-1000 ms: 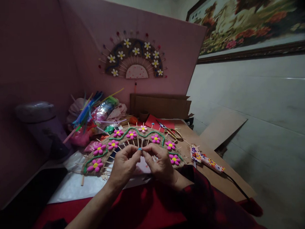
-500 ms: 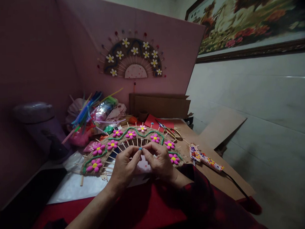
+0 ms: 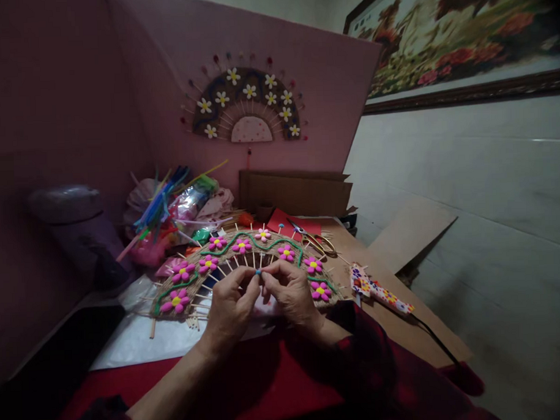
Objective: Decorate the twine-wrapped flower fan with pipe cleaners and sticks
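Note:
My left hand and my right hand meet fingertip to fingertip over a half-round twine fan lying on the table. Between their pinched thumbs and forefingers sits a tiny blue bead. The fan has pink flowers with yellow centres, a wavy green cord along its arc and thin wooden sticks poking out around the rim. Both hands hover just above the fan's inner edge.
Gold-handled scissors lie on red paper behind the fan. A patterned glue gun with a black cord rests to the right. A heap of coloured pipe cleaners is at the back left. A similar finished fan hangs on the pink board.
The hands stay pinched on the blue bead, with only small finger shifts; the view has moved slightly.

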Action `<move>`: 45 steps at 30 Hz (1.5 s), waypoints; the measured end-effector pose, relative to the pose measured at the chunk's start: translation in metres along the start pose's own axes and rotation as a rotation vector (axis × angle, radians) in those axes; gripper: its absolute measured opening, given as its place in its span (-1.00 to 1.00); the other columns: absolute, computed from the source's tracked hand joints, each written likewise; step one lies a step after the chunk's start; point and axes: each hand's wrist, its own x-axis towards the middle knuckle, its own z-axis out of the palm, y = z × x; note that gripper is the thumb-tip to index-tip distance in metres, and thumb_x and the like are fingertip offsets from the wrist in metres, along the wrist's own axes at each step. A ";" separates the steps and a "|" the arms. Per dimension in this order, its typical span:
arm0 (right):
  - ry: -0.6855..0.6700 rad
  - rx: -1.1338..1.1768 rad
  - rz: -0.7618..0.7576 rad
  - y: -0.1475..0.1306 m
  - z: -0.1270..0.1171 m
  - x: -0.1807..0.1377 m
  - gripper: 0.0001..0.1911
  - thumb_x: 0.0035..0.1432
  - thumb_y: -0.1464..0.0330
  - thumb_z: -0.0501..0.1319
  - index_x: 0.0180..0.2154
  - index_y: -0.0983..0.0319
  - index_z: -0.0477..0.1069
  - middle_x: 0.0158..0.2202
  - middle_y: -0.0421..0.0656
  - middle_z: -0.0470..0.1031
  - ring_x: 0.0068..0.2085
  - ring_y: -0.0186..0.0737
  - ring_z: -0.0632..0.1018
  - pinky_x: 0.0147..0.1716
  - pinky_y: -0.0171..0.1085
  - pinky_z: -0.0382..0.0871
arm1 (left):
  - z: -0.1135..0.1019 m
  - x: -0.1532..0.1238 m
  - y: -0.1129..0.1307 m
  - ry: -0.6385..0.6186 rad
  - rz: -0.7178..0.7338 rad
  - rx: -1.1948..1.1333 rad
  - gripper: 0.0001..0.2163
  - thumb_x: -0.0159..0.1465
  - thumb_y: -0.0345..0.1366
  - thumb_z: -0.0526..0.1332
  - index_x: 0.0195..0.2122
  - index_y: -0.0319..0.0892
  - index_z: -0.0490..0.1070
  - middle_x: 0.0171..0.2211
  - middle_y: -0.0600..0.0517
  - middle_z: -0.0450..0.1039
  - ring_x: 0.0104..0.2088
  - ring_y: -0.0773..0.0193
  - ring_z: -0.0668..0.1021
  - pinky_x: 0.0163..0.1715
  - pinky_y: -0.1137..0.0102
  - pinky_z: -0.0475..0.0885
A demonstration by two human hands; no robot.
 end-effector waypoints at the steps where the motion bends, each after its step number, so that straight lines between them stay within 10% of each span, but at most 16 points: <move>1: -0.011 0.022 0.001 0.000 0.000 0.000 -0.83 0.02 0.29 0.23 -0.42 0.27 0.36 -0.66 -0.33 0.34 -0.67 -0.43 0.38 -0.64 -0.41 0.28 | 0.000 0.001 0.001 -0.001 -0.021 -0.036 -0.83 0.20 -0.24 0.11 -0.44 -0.21 0.39 -0.52 0.09 0.36 -0.51 0.40 0.38 -0.51 0.51 0.27; 8: 0.086 -0.250 -0.177 -0.004 -0.005 -0.003 -0.85 0.16 0.29 0.12 -0.26 0.23 0.33 -0.46 -0.23 0.42 -0.54 -0.40 0.42 -0.54 -0.38 0.32 | 0.001 0.004 0.006 -0.009 -0.294 -0.357 -0.77 0.13 -0.14 0.19 -0.47 -0.22 0.31 -0.61 0.17 0.23 -0.69 0.50 0.24 -0.73 0.55 0.15; 19: -0.024 -0.767 -0.620 -0.006 -0.010 -0.004 -0.79 0.16 0.50 0.05 -0.20 0.24 0.40 -0.33 -0.10 0.42 -0.28 -0.24 0.45 -0.29 -0.27 0.37 | 0.000 0.003 0.002 0.010 -0.225 -0.302 -0.78 0.15 -0.16 0.18 -0.47 -0.23 0.33 -0.59 0.16 0.23 -0.68 0.52 0.24 -0.70 0.56 0.14; 45: -0.068 -0.744 -0.604 -0.008 -0.009 -0.003 -0.84 0.18 0.45 0.04 -0.27 0.26 0.39 -0.36 -0.12 0.41 -0.31 -0.26 0.43 -0.30 -0.28 0.34 | 0.000 0.002 -0.002 -0.019 -0.097 -0.090 -0.82 0.19 -0.22 0.13 -0.46 -0.20 0.37 -0.55 0.11 0.29 -0.52 0.40 0.32 -0.57 0.54 0.20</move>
